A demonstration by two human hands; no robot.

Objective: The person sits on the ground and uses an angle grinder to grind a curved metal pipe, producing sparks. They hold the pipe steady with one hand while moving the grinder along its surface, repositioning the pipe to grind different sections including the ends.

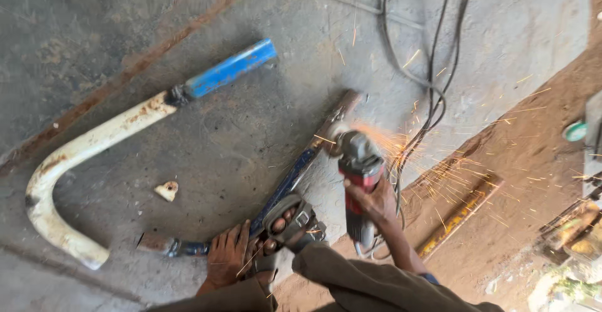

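My right hand (376,200) grips a red and grey angle grinder (359,169). Its disc touches the far end of a blue metal bar (295,177) lying on the concrete floor, and orange sparks fly off to the right. My left hand (227,257) presses down flat on the near end of that bar, beside my sandalled foot (290,221), which also rests on it. The grinder's cable runs back from its rear, past my wrist.
A curved white and blue pipe (100,142) lies to the left. Black cables (433,67) trail along the floor at the upper right. A yellowish bar (461,215) lies on the brown ground at right, with metal clutter (574,230) at the far right edge.
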